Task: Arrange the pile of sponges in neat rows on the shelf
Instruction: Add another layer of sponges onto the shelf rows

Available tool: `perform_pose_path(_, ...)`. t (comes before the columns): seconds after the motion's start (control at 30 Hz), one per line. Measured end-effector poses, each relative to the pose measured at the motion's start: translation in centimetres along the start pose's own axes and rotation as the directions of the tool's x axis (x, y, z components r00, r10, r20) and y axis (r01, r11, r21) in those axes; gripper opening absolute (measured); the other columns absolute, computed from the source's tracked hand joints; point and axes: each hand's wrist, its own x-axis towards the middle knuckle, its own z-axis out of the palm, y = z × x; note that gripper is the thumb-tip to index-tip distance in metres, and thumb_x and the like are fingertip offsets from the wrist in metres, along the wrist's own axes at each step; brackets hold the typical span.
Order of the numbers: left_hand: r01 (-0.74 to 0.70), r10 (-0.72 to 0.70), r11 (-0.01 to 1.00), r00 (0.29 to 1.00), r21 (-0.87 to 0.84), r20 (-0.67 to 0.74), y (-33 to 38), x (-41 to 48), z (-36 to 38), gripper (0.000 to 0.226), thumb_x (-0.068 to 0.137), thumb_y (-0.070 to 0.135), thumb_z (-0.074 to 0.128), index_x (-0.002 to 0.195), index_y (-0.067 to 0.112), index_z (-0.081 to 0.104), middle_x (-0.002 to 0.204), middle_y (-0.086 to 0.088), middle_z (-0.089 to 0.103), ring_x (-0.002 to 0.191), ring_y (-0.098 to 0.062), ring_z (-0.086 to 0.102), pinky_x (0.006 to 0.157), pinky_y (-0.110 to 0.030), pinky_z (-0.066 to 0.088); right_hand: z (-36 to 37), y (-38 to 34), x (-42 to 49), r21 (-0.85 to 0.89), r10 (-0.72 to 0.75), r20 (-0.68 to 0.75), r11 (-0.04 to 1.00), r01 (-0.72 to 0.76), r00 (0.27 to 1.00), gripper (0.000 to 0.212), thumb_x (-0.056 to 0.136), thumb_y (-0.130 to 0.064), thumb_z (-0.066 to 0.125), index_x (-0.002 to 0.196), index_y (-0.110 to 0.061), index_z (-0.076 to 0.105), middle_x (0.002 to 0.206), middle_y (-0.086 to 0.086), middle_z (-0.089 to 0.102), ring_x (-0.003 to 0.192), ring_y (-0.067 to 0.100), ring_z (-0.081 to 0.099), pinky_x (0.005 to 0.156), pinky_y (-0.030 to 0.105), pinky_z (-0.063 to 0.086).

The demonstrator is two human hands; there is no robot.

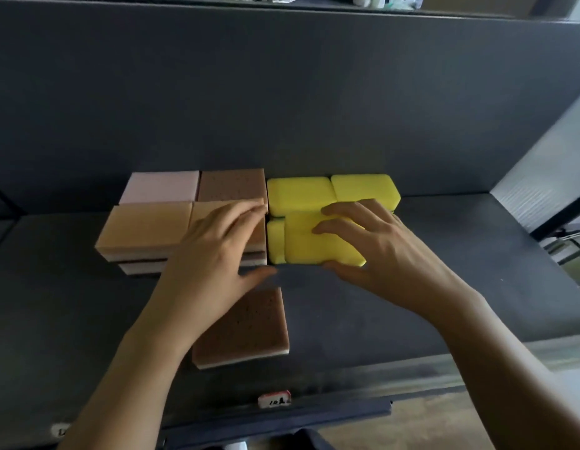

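Observation:
On the dark shelf (444,287), tan, pink and brown sponges (145,228) form stacked rows at the left, and yellow sponges (298,193) stand in rows beside them at the back. My right hand (373,248) grips a front yellow sponge (314,245), fingers over its top and thumb at its near edge; it lies slightly askew on the sponges under it. My left hand (217,254) rests with straight fingers on the front right tan stack. One brown sponge (249,326) lies alone nearer the shelf's front, partly under my left wrist.
A dark back panel (282,108) rises behind the sponges. A metal rail with a small price label (275,399) runs along the shelf's front edge. A pale side wall (541,177) stands at the right.

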Motion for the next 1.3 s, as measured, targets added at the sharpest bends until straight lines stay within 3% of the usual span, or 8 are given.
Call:
perform_pose_path(0.17, 0.044, -0.050, 0.992, 0.998, 0.114, 0.045, -1.6, 0.6, 1.2, 0.082, 0.076, 0.038, 0.077, 0.146, 0.016, 0.040, 0.150, 0.001, 0.040, 0.135, -0.021, 0.040, 0.107, -0.030, 0.027, 1.3, 0.9, 0.9, -0.015, 0.031, 0.021, 0.999, -0.031, 0.999, 0.045, 0.085, -0.038, 0.072, 0.126, -0.026, 0.060, 0.136, -0.001, 0.054, 0.117, 0.026, 0.051, 0.091, 0.036, 0.045)
perform_pose_path(0.33, 0.059, -0.065, 0.992, 0.997, 0.114, 0.047, -2.5, 1.0, 2.0, 0.080, 0.075, 0.032, 0.078, 0.145, 0.014, 0.043, 0.150, -0.003, 0.042, 0.136, -0.026, 0.041, 0.107, -0.035, 0.028, 2.6, 1.1, 2.4, 0.002, 0.028, 0.054, 1.000, -0.028, 0.998, 0.046, 0.085, -0.039, 0.072, 0.127, -0.026, 0.059, 0.136, 0.000, 0.054, 0.119, 0.026, 0.050, 0.095, 0.039, 0.048)
perform_pose_path(0.6, 0.057, -0.059, 0.992, 0.998, 0.111, 0.007, -2.6, 1.1, 2.1, 0.073, 0.073, 0.029, 0.081, 0.138, 0.015, 0.051, 0.145, -0.001, 0.048, 0.132, -0.025, 0.047, 0.101, -0.043, 0.045, 3.9, 1.2, 3.9, 0.025, 0.021, 0.096, 0.999, -0.023, 0.995, 0.046, 0.086, -0.039, 0.071, 0.129, -0.027, 0.059, 0.136, -0.001, 0.053, 0.123, 0.024, 0.047, 0.100, 0.039, 0.046)
perform_pose_path(1.3, 0.058, -0.060, 0.990, 0.998, 0.127, 0.009, -2.9, 1.4, 2.1, 0.069, 0.069, 0.034, 0.082, 0.131, 0.018, 0.055, 0.140, 0.002, 0.051, 0.121, -0.023, 0.054, 0.092, -0.039, 0.050, 4.2, 0.0, 4.4, -0.053, 0.060, 0.131, 0.997, -0.053, 0.990, 0.052, 0.083, -0.039, 0.074, 0.130, -0.026, 0.056, 0.137, -0.001, 0.052, 0.124, 0.024, 0.048, 0.097, 0.043, 0.047)
